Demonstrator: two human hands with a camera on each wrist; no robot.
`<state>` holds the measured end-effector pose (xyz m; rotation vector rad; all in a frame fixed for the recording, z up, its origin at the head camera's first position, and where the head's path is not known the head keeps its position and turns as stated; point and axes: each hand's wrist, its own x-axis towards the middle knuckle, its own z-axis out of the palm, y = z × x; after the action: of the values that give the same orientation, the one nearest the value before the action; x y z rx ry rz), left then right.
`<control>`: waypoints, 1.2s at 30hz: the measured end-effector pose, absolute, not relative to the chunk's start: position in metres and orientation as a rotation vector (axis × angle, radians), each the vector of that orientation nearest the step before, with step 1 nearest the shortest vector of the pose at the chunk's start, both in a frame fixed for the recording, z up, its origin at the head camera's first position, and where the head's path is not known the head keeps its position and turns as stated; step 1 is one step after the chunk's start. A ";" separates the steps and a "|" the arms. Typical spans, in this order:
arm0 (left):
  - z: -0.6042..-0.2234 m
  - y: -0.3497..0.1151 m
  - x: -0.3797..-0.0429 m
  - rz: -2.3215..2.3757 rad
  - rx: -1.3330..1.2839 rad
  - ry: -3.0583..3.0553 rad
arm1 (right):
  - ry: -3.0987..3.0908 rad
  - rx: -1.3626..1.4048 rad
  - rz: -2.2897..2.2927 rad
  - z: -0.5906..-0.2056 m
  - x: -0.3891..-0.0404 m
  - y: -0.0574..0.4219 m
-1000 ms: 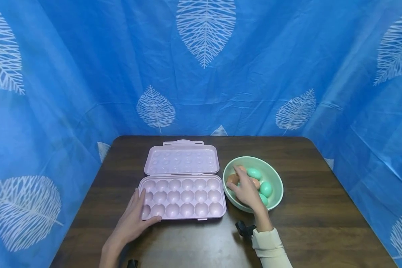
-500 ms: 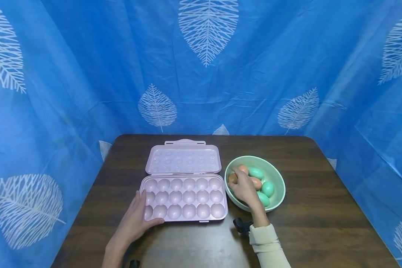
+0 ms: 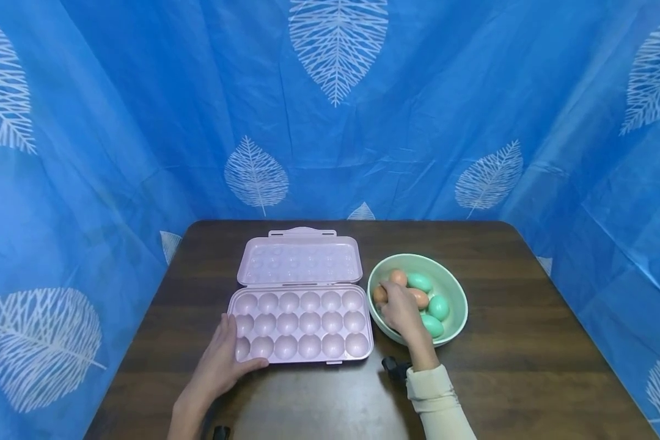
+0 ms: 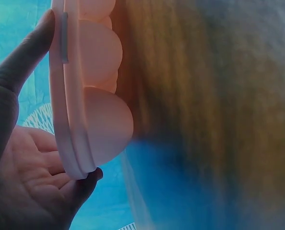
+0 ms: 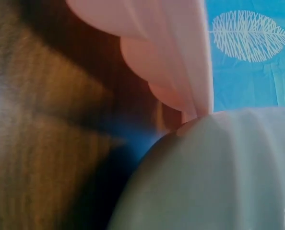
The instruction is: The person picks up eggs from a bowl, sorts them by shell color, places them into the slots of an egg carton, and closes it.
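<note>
A pale pink egg box (image 3: 294,359) lies with its lid (image 3: 300,261) folded back, its cups bare. My left hand (image 3: 214,363) holds its near left corner, thumb along the front rim; in the left wrist view a finger curls round the box's edge (image 4: 68,120). Inside a mint-green bowl (image 3: 455,287), my right hand (image 3: 403,311) reaches down with bent fingers at a brown egg (image 3: 380,294) by the left wall. The fingertips are partly hidden. Beside the hand lie peach eggs (image 3: 398,277) and green eggs (image 3: 438,307). The right wrist view shows only box and bowl sides.
The bowl stands close against the right end of the egg box on a dark wooden table (image 3: 528,342). A blue curtain (image 3: 418,110) with white leaf prints hangs behind and at both sides. A black wrist mount (image 3: 396,368) sits below the right forearm.
The right hand's fingers have drawn in and lowered at the brown egg in the bowl. The left hand stays on the box corner. The whole view shifts slightly.
</note>
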<state>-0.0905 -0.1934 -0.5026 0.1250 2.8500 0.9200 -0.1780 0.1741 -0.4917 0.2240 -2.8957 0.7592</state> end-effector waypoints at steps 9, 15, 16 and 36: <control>-0.503 -0.193 -0.090 0.951 0.100 2.826 | -2.860 0.218 0.766 -0.495 -0.177 0.174; -0.505 -0.191 -0.091 0.941 0.149 2.853 | -2.730 0.123 0.785 -0.488 -0.173 0.173; -0.505 -0.190 -0.091 0.935 0.157 2.855 | -2.688 0.102 0.794 -0.484 -0.172 0.171; -0.502 -0.191 -0.093 0.909 0.163 2.834 | -2.435 0.713 1.323 -0.466 -0.159 0.047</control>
<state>-0.0926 -0.1915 -0.5019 0.1626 2.8345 0.9089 -0.1591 0.0475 -0.4660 0.7134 -2.4346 1.3229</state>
